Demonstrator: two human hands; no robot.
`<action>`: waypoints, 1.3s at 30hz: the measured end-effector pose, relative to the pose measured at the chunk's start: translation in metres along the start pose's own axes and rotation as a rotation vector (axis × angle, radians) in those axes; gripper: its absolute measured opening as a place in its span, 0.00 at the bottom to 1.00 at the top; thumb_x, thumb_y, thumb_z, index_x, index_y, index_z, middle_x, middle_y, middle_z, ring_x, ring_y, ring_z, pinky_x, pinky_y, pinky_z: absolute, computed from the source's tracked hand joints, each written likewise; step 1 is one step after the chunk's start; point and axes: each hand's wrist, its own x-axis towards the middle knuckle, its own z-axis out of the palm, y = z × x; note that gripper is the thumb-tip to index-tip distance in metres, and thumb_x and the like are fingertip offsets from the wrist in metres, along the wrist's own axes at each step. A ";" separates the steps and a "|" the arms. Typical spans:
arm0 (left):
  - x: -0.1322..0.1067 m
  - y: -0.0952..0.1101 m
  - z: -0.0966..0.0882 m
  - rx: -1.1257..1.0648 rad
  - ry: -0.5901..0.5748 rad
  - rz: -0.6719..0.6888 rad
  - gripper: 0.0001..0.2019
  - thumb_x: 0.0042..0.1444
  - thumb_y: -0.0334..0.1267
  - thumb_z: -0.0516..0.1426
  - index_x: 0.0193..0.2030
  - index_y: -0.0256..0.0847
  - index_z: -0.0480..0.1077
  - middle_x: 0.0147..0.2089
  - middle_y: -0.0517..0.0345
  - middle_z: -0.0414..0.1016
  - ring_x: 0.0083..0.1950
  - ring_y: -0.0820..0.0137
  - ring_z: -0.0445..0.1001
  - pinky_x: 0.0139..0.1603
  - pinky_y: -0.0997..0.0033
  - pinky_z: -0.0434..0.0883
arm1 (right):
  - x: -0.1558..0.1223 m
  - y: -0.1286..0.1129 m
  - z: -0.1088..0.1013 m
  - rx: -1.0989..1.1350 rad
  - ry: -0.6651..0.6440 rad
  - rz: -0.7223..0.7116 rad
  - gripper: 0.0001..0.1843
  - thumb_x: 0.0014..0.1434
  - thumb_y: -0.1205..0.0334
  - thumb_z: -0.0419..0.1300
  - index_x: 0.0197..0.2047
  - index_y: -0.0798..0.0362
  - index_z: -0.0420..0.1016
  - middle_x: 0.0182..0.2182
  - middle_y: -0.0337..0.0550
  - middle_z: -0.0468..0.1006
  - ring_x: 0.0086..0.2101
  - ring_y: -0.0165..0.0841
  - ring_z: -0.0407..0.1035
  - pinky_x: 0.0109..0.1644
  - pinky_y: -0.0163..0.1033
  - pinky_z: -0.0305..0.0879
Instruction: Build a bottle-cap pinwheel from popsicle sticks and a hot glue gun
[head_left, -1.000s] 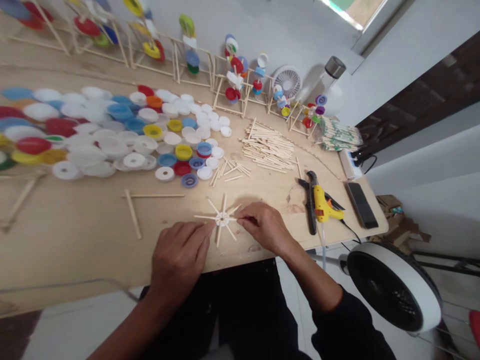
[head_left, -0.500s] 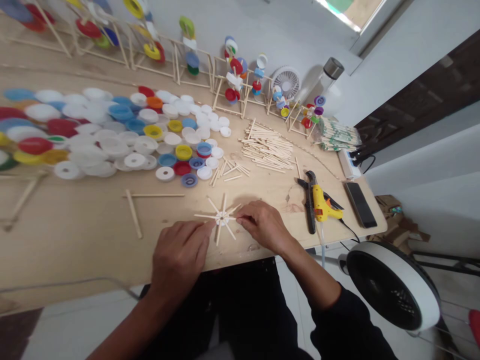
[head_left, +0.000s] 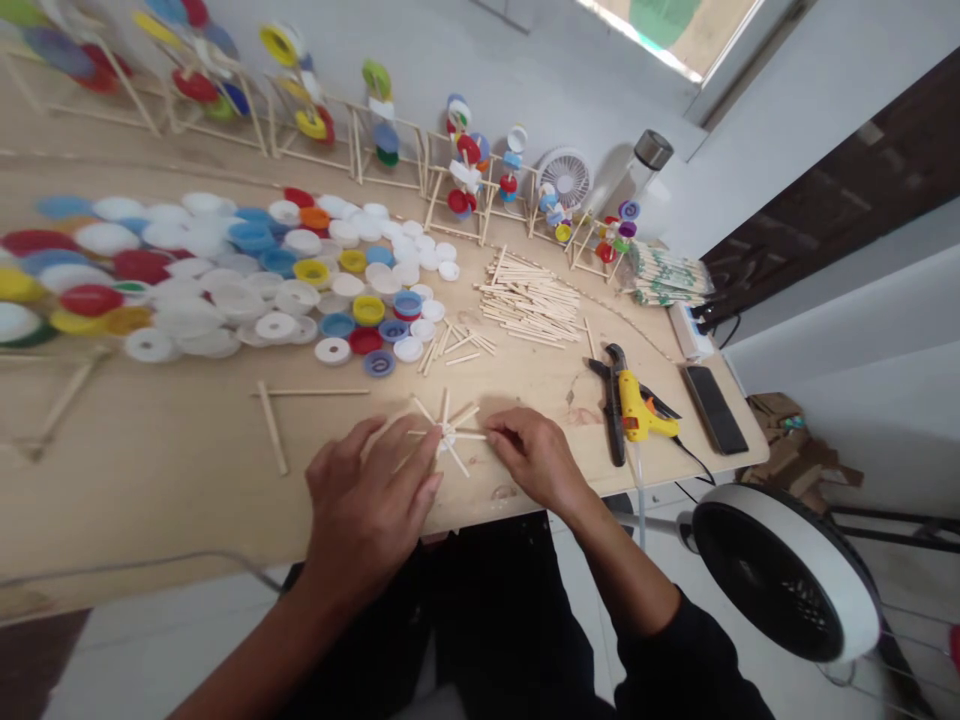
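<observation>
A spoked wheel of thin wooden sticks (head_left: 463,461) around a small white round hub lies on the table in front of me. My left hand (head_left: 371,495) reaches over its left side, fingers stretched and apart, the index fingertip pressing on the hub. That hand hides some of the spokes. On the other side, my right hand (head_left: 531,450) pinches the outer end of the right-pointing wooden stick (head_left: 472,435) between thumb and fingers. Left of the wheel, two loose sticks (head_left: 311,392) meet at a corner.
Many bottle caps (head_left: 274,327) spread over the left of the wooden table (head_left: 180,450). Behind the wheel is a stick pile (head_left: 529,300). A yellow glue gun (head_left: 637,410), black pliers-like tool (head_left: 614,405) and phone (head_left: 714,410) lie right. Stick frames with caps (head_left: 386,140) line the wall.
My left hand has shifted right and up, its index finger now over the hub and covering more spokes. The right hand has moved slightly right, still pinching the stick end.
</observation>
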 end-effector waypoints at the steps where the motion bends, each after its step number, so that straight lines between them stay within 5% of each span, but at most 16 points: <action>1: 0.000 0.002 0.000 0.014 -0.025 -0.002 0.19 0.63 0.37 0.56 0.61 0.42 0.73 0.62 0.38 0.75 0.65 0.41 0.66 0.60 0.38 0.61 | -0.001 0.001 0.000 0.001 0.006 0.002 0.09 0.64 0.68 0.61 0.44 0.52 0.82 0.41 0.46 0.84 0.43 0.37 0.77 0.50 0.41 0.69; 8: -0.003 0.007 0.008 -0.010 -0.032 -0.063 0.23 0.63 0.51 0.56 0.63 0.50 0.71 0.68 0.44 0.71 0.72 0.42 0.59 0.68 0.31 0.51 | -0.004 0.002 0.000 0.018 -0.012 0.015 0.08 0.63 0.68 0.62 0.43 0.51 0.82 0.40 0.44 0.84 0.42 0.36 0.76 0.49 0.39 0.68; 14: -0.005 0.005 0.010 0.025 -0.023 -0.034 0.26 0.62 0.48 0.58 0.67 0.53 0.67 0.67 0.46 0.72 0.73 0.43 0.59 0.68 0.30 0.49 | -0.002 -0.001 0.000 0.014 -0.039 0.017 0.07 0.62 0.69 0.62 0.41 0.52 0.82 0.37 0.43 0.83 0.39 0.34 0.75 0.46 0.38 0.67; 21: 0.002 0.002 0.003 0.147 -0.078 0.106 0.24 0.62 0.40 0.58 0.66 0.49 0.68 0.65 0.41 0.74 0.69 0.37 0.65 0.60 0.26 0.59 | -0.001 -0.003 0.000 0.019 -0.027 0.023 0.07 0.62 0.70 0.63 0.40 0.51 0.81 0.36 0.42 0.82 0.38 0.34 0.74 0.46 0.38 0.66; 39: 0.002 0.007 0.001 0.152 -0.063 0.083 0.26 0.63 0.40 0.57 0.68 0.45 0.65 0.64 0.38 0.74 0.66 0.38 0.67 0.59 0.30 0.59 | -0.006 0.003 0.001 0.133 0.019 0.035 0.06 0.60 0.67 0.63 0.40 0.53 0.80 0.35 0.43 0.82 0.36 0.34 0.74 0.44 0.38 0.68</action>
